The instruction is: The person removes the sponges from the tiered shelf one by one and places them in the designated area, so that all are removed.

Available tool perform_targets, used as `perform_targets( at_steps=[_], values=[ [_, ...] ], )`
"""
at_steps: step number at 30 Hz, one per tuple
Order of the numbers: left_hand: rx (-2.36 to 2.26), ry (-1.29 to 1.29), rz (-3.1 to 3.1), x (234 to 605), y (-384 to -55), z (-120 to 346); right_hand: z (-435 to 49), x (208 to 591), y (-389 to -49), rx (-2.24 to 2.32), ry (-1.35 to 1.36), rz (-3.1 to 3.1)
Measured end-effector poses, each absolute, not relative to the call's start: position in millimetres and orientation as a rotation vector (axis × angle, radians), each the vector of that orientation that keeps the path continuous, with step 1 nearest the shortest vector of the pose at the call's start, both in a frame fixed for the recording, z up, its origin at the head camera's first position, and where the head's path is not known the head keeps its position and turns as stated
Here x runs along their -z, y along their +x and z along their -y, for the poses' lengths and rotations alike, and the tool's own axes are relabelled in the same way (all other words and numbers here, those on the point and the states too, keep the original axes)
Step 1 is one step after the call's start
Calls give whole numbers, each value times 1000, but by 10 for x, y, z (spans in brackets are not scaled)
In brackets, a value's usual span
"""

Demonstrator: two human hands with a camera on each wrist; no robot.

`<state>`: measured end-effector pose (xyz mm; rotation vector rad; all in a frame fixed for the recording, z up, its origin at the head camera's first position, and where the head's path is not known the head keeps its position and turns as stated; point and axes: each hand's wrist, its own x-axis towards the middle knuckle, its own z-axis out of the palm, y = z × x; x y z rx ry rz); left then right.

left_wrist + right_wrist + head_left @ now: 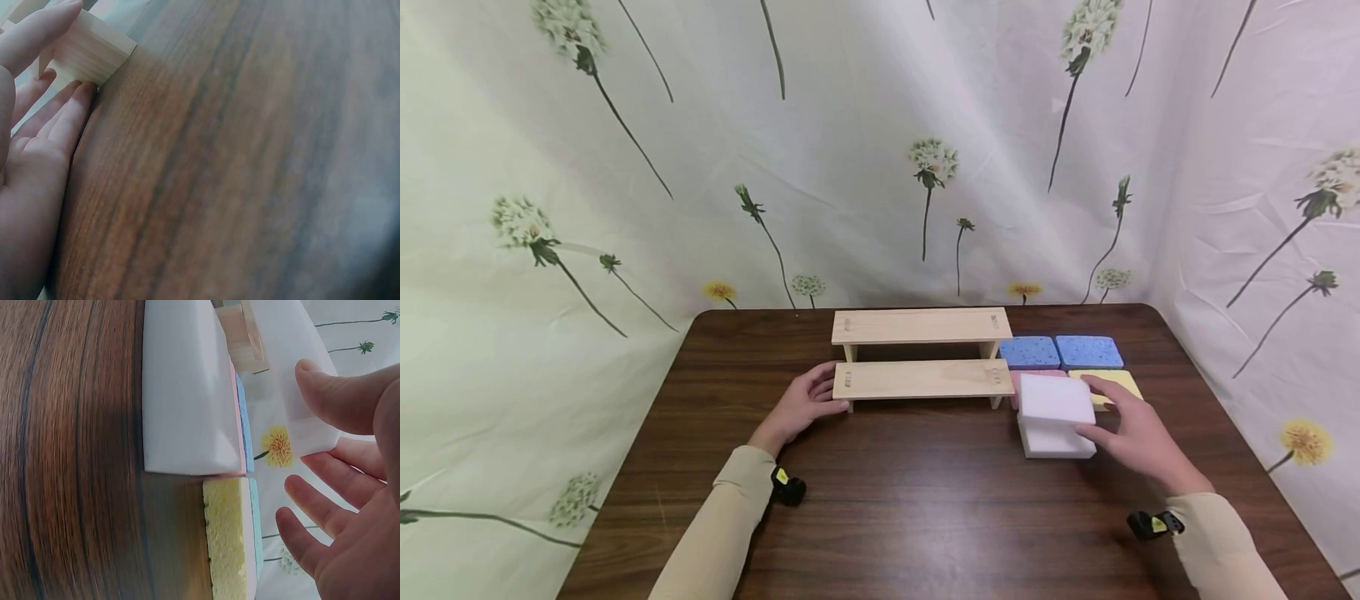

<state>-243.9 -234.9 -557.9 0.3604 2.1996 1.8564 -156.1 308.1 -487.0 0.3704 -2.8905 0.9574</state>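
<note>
A pale wooden two-step display riser (925, 379) stands on the table. My left hand (801, 408) grips the left end of its lower step, thumb at the front edge and fingers toward the back. In the left wrist view the fingertips touch the riser's wooden support (94, 56) close to the tabletop. My right hand (1135, 429) pinches a white sponge (1057, 398) by its right side, thumb on the near face. In the right wrist view, this sponge (294, 375) is lifted apart from a second white sponge (187, 394), which lies on the table.
Two blue sponges (1028, 352) lie behind the white ones, right of the riser. A yellow sponge (1120, 385) and a partly hidden pink sponge (1017, 385) sit in front of them. The dark wooden table (925, 517) meets a flower-print curtain (865, 167) at its back edge.
</note>
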Motion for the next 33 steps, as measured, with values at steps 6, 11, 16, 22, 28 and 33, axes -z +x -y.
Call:
perform_targets(
  at_steps=[6, 11, 16, 22, 28, 33],
  values=[
    [-1857, 356, -2194, 5583, -2437, 2358, -3160, 4884, -1538, -957, 335, 2906],
    [-1858, 360, -2194, 5575, -2447, 2354, -3227, 4909, -1523, -951, 307, 2924],
    [-1858, 357, -2189, 5590, -2451, 2356, -3287, 4923, -1497, -931, 306, 2913],
    [-1846, 358, -2204, 5622, -2458, 2366, -3362, 4948, -1454, -921, 284, 2901],
    [-1852, 361, -2199, 5625, -2460, 2368, -3432, 4957, -1407, -921, 241, 2908],
    [-1859, 362, -2191, 5615, -2453, 2365, -3482, 4975, -1386, -933, 230, 2903]
  ],
)
